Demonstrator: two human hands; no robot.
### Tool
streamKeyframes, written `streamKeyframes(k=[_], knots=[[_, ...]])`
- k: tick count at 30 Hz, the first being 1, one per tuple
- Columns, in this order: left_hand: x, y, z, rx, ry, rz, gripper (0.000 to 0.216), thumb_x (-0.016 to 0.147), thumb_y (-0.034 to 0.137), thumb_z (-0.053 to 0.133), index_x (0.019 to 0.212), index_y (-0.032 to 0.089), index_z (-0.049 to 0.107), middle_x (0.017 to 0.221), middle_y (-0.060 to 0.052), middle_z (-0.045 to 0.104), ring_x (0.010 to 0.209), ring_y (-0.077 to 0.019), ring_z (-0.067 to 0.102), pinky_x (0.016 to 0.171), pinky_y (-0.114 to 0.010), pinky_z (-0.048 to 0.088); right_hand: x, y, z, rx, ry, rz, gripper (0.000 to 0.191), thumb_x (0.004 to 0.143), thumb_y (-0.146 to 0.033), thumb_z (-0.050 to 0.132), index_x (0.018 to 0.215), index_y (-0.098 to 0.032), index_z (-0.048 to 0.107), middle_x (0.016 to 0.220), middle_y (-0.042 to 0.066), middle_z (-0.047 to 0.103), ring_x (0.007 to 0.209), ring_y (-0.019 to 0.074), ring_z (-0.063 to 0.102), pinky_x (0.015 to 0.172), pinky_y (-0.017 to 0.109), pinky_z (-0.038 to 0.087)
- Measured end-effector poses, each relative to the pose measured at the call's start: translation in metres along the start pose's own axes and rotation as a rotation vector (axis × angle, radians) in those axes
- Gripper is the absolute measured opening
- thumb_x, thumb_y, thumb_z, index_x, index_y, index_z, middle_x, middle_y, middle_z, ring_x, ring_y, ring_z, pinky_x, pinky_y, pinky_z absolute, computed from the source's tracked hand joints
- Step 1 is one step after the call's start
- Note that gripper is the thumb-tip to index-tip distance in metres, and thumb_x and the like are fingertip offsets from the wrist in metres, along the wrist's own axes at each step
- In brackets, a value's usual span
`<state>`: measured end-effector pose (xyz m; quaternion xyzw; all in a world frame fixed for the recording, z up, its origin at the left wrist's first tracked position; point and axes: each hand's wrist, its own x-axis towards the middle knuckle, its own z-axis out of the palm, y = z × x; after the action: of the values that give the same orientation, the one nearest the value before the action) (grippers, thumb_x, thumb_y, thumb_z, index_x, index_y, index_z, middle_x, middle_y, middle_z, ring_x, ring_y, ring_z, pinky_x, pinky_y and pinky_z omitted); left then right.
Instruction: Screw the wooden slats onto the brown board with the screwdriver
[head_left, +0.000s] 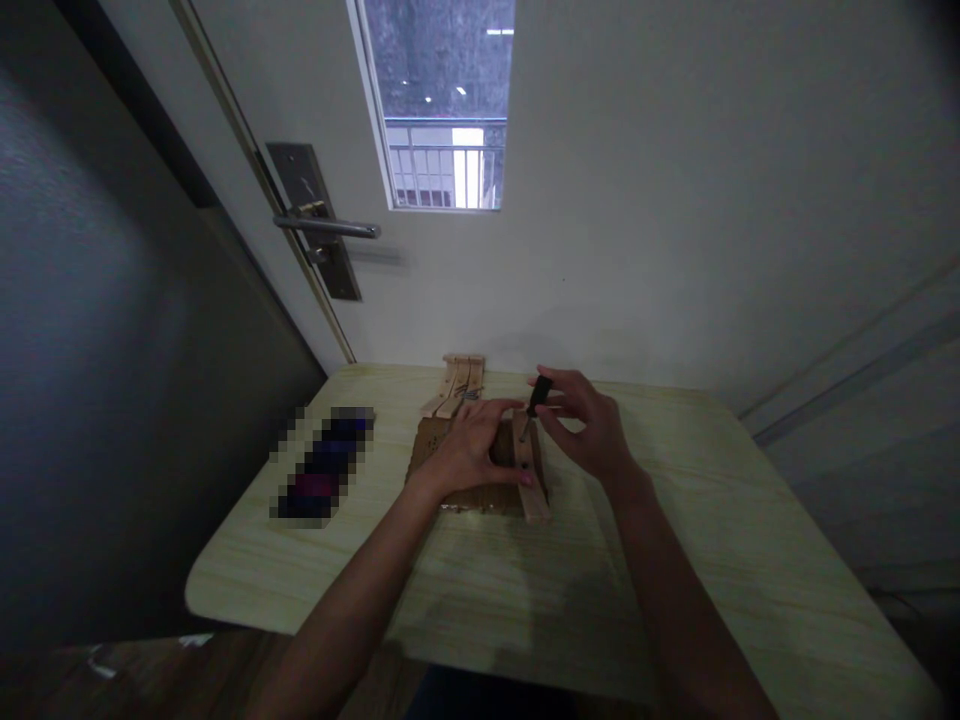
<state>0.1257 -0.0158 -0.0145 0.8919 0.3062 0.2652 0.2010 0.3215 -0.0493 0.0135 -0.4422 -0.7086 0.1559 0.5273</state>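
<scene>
My right hand (589, 420) pinches the black handle of a small screwdriver (541, 390) between thumb and fingers. Its metal shaft slants down to the upper part of a pale wooden strip (534, 500); whether the tip sits in a screw is too small to tell. My left hand (469, 450) is stretched over a brown cardboard piece (480, 500), steadying the strip with the thumb on its face and a fingertip by its far end. The strip lies along the cardboard's right side. The left hand partly covers the cardboard.
Beyond my left hand, several wooden strips (452, 385) lie with several screws (470, 393) on them. A pixelated dark object (326, 465) is at the left of the pale wooden table (675, 600). Behind stands a white door (637, 200) with a metal handle (330, 227).
</scene>
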Motion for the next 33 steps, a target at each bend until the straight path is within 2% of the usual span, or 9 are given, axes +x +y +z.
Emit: streamKeyframes(k=[5,11,16,20,26,33], knots=[[-0.001,-0.002,0.002,0.005,0.013,0.011,0.094,0.065,0.068,0.074,0.14,0.024,0.036,0.135,-0.012,0.051,0.123,-0.0339,0.047,0.104,-0.048,0.035,0.001,0.003,0.002,-0.028,0.023,-0.007,0.035,0.086,-0.025,0.063,0.12,-0.025,0.058,0.099,0.003,0.074,0.08,0.0158,0.074,0.069,0.028,0.065],[0.0,-0.004,0.002,0.015,0.017,0.021,0.096,0.064,0.07,0.073,0.139,0.023,0.035,0.133,-0.013,0.051,0.123,-0.0342,0.047,0.103,-0.049,0.035,0.002,0.005,0.008,0.017,0.05,0.022,0.036,0.08,-0.033,0.073,0.113,-0.029,0.06,0.089,-0.001,0.073,0.073,0.0148,0.073,0.056,0.024,0.062],[0.0,-0.005,0.004,0.016,0.023,0.02,0.097,0.063,0.07,0.073,0.139,0.023,0.036,0.135,-0.012,0.051,0.124,-0.0341,0.047,0.104,-0.049,0.035,0.002,0.007,0.012,-0.026,0.067,-0.057,0.032,0.082,-0.032,0.071,0.112,-0.029,0.062,0.094,0.0,0.072,0.07,0.0126,0.07,0.064,0.028,0.064],[0.0,-0.005,0.005,0.016,0.022,0.014,0.097,0.063,0.069,0.074,0.14,0.024,0.035,0.135,-0.012,0.05,0.125,-0.0342,0.046,0.105,-0.05,0.034,0.002,0.007,0.007,-0.048,0.087,-0.043,0.033,0.08,-0.034,0.072,0.111,-0.027,0.062,0.086,-0.001,0.071,0.068,0.0135,0.07,0.061,0.028,0.064],[0.0,-0.002,0.001,-0.013,0.004,0.006,0.094,0.063,0.067,0.076,0.138,0.025,0.037,0.136,-0.01,0.051,0.124,-0.0334,0.046,0.105,-0.049,0.034,0.001,0.002,-0.002,-0.006,0.017,-0.048,0.032,0.087,-0.023,0.059,0.118,-0.025,0.056,0.11,0.005,0.07,0.081,0.0139,0.074,0.066,0.025,0.064],[0.0,-0.003,0.002,-0.009,0.012,0.001,0.095,0.062,0.069,0.075,0.138,0.025,0.037,0.135,-0.011,0.051,0.124,-0.0342,0.046,0.105,-0.05,0.034,0.002,0.003,-0.001,0.015,0.053,0.003,0.027,0.083,-0.03,0.067,0.107,-0.024,0.058,0.095,0.002,0.071,0.072,0.0135,0.073,0.061,0.025,0.063]])
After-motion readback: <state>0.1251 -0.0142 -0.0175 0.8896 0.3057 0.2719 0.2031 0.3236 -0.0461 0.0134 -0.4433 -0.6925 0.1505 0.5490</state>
